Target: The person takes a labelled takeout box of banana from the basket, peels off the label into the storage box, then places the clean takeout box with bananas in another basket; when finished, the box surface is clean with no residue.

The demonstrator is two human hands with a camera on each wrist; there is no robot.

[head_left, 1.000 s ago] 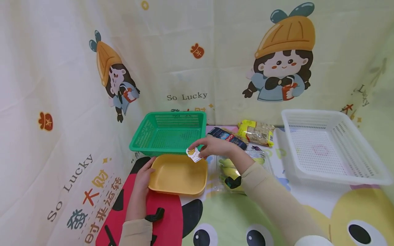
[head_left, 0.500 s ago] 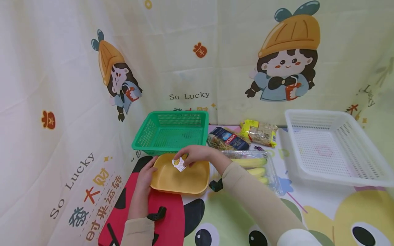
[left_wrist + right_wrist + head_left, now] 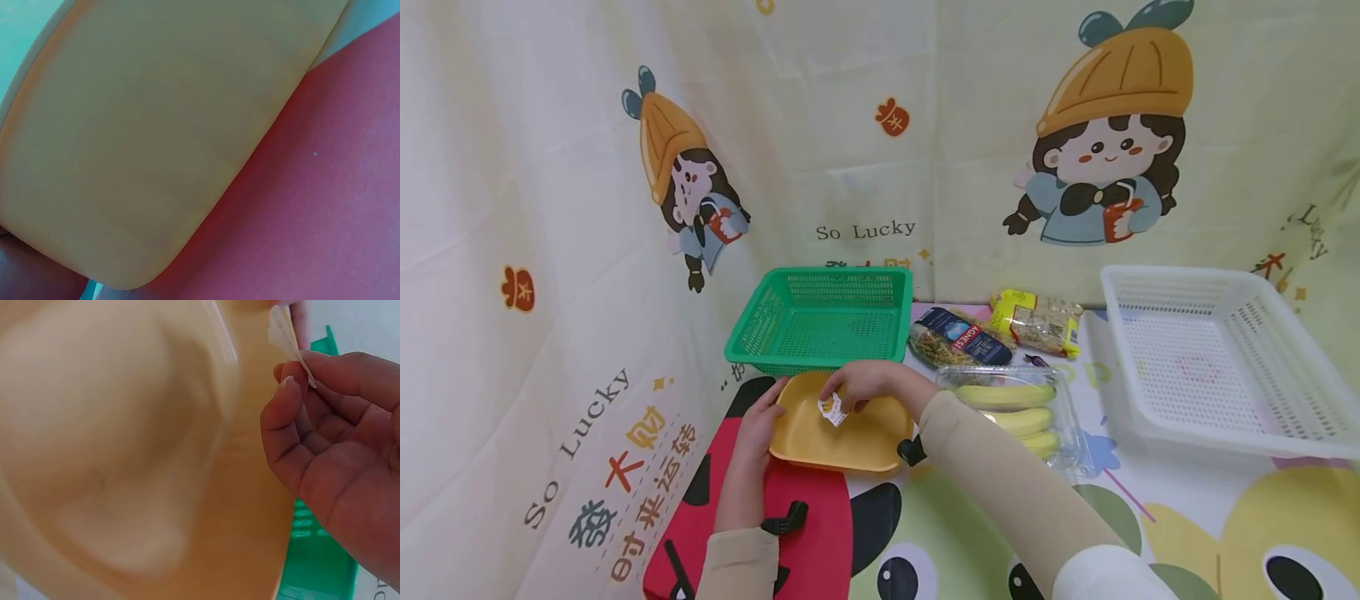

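My left hand [image 3: 754, 433] grips the left rim of a shallow yellow plastic basin [image 3: 850, 446], with the thumb over the edge. The basin's outer wall [image 3: 144, 144] fills much of the left wrist view. My right hand [image 3: 871, 383] is over the basin, pinching a small white paper label [image 3: 832, 411] printed with bananas. From the right wrist view, thumb and fingertips hold one edge of the paper label [image 3: 286, 337], which is seen nearly edge-on. Nothing lies in the part of the basin that shows.
Behind the basin stands a green basket [image 3: 820, 333]. To the right lie a clear clamshell box of bananas [image 3: 1018, 417], an AGNESI pasta bag [image 3: 958, 335] and a yellow-and-clear food bag [image 3: 1037, 321]. A white basket [image 3: 1195, 358] stands at the far right, on the cartoon-print cloth [image 3: 955, 533].
My right hand has moved left and down with the label, from the basin's right rim to above its inside. The banana box shows more fully. My left hand keeps its hold on the basin.
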